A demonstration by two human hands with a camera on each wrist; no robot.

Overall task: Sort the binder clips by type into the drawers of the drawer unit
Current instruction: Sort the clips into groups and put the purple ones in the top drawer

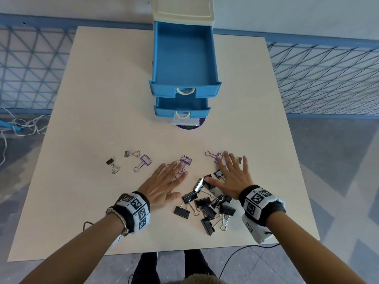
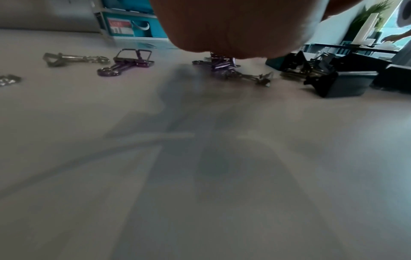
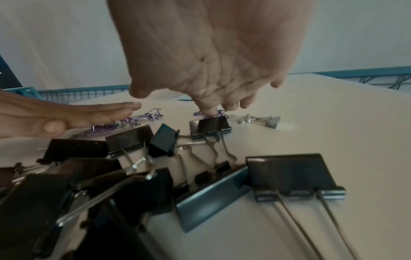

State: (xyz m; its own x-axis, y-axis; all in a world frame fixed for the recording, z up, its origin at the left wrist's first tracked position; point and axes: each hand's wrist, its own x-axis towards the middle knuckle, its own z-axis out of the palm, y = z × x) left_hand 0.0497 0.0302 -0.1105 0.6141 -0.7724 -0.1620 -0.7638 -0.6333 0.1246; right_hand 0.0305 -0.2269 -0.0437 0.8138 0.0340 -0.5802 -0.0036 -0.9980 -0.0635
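Observation:
The drawer unit [image 1: 182, 9] stands at the table's far side with its top blue drawer [image 1: 184, 90] and lower blue drawer [image 1: 181, 111] both pulled out; what shows of them is bare. A pile of large black binder clips [image 1: 207, 203] lies between my wrists. Purple wire clips [image 1: 144, 161] [image 1: 214, 155] and small silver clips [image 1: 131, 154] are scattered beyond. My left hand [image 1: 170, 181] lies flat with straight fingers over purple clips [image 2: 222, 65]. My right hand [image 1: 225, 174] is spread flat, and one fingertip [image 3: 209, 110] presses a purple clip behind a black clip [image 3: 210, 127].
The cream table [image 1: 102, 99] sits inside a blue mesh fence [image 1: 328, 78]. A small black clip [image 1: 110, 161] lies far left and a small silver one [image 3: 260, 120] by my right little finger. White cords [image 1: 20, 126] lie on the floor at left. A purple disc [image 1: 187, 126] shows under the unit.

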